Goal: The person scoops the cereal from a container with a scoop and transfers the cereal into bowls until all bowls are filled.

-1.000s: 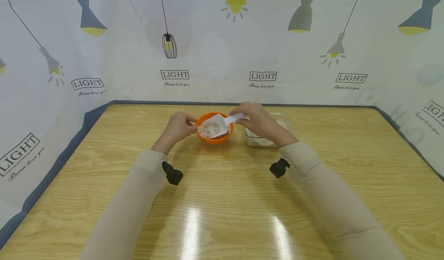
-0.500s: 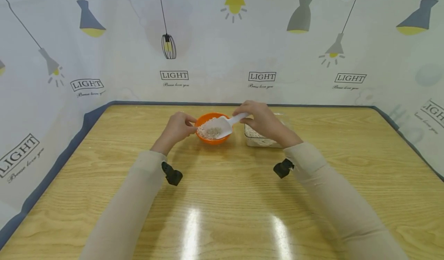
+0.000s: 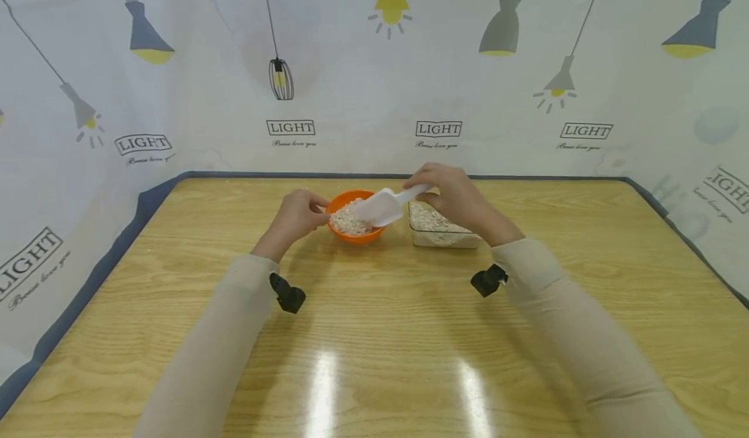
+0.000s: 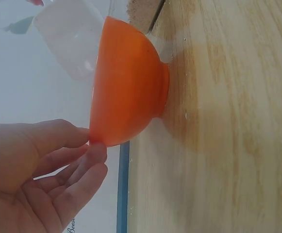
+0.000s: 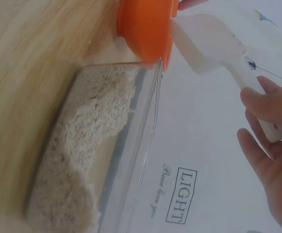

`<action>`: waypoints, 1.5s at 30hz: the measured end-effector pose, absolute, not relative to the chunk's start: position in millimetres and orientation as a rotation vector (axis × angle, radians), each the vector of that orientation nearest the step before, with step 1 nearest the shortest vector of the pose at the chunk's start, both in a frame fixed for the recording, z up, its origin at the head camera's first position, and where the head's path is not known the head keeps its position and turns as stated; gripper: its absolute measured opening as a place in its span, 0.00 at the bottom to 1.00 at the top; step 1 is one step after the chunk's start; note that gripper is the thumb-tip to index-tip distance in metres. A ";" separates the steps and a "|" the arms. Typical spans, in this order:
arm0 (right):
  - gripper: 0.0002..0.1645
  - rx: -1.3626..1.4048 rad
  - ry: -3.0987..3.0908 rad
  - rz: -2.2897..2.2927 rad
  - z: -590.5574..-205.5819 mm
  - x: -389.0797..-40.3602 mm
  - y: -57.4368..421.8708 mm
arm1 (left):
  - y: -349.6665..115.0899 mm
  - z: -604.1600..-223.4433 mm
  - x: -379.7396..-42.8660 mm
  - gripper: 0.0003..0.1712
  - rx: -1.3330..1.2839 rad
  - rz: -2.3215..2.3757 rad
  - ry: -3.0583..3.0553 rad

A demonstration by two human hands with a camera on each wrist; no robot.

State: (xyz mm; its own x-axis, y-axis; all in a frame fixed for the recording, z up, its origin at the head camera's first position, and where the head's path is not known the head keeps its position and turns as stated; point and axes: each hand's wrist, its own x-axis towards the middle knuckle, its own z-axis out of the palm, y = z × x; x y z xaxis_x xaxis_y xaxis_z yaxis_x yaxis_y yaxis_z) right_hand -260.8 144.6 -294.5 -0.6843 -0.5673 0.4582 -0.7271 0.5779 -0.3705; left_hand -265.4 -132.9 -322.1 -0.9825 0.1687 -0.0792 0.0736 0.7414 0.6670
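Observation:
My left hand (image 3: 298,217) pinches the rim of an orange bowl (image 4: 131,82) between thumb and fingers. The bowl stands upright on the table, and pale oat-like flakes (image 3: 349,221) are heaped inside it. My right hand (image 3: 447,191) grips the handle of a white scoop (image 3: 383,208), its thumb lying along the handle. Tilted down to the left, the scoop has its front edge over the bowl's right side. In the right wrist view the scoop (image 5: 206,41) hangs above the rim. Below the right hand sits a clear rectangular container (image 5: 141,145) holding more flakes.
The light wood table (image 3: 374,327) extends toward me and to both sides. A patterned backdrop (image 3: 363,100) rises behind its far edge. Small black cameras (image 3: 288,294) are strapped at both wrists. A few crumbs lie on the tabletop near the container.
The scoop has tipped and drawn back to the right, and its flakes have slid into the bowl. The right hand moved right and slightly up; the left hand stays at the rim.

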 end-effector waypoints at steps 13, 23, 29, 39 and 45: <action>0.16 0.973 -2.489 0.853 -289.6 -259.8 164.5 | -136.6 -316.9 -262.6 0.17 0.201 1.108 2.898; 0.16 0.909 -2.501 0.823 -289.7 -258.6 197.8 | -105.7 -312.1 -261.5 0.16 0.246 1.235 2.886; 0.16 0.856 -2.558 0.821 -289.3 -254.8 216.4 | -77.2 -313.9 -262.7 0.16 0.317 1.239 2.857; 0.15 0.758 -2.727 0.771 -290.3 -249.6 237.9 | -36.0 -318.2 -263.1 0.17 0.508 1.244 2.783; 0.15 0.758 -2.858 0.747 -288.2 -248.5 246.8 | -19.7 -325.7 -266.2 0.13 0.551 1.211 2.746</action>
